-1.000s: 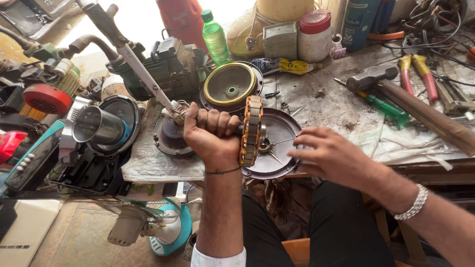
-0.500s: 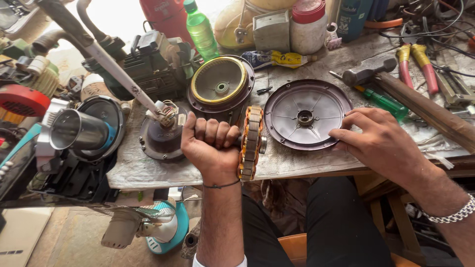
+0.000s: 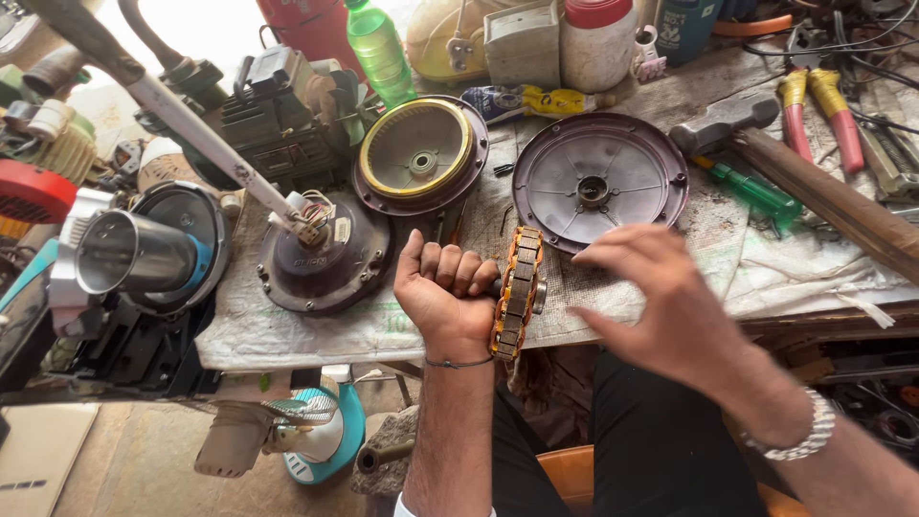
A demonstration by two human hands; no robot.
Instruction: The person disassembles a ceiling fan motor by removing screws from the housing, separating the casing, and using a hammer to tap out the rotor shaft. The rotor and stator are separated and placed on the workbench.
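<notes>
Right now the left hand (image 3: 446, 295) is a closed fist around the shaft side of a motor stator (image 3: 518, 290), fingers (image 3: 455, 271) pressed together and curled over it. Stator is held on edge at the front lip of the tabletop (image 3: 316, 335), orange-wound ring facing sideways, short axle stub poking out toward the right.

Right hand (image 3: 661, 297) hovers just beside the stator, fingers spread and loosely bent, holding nothing; it's motion-blurred, so I cannot tell whether a fingertip touches the stator. Metal bracelet (image 3: 802, 433) on that wrist, thin band on the left wrist.

On the tabletop behind the hands:
- round dark end cover (image 3: 599, 179), hollow side up, hub in the centre, just past the right hand
- second round housing with a yellow rim (image 3: 418, 154), to its left, touching nothing I can make out
- dark domed motor housing (image 3: 324, 260) with a wire bundle on top, left of the fist
- green bottle (image 3: 379, 50) at the back
- hammer (image 3: 800, 180) with wooden handle at right, green-handled screwdriver (image 3: 752, 190) lying beside it
- red-handled pliers (image 3: 821, 110) far right
</notes>
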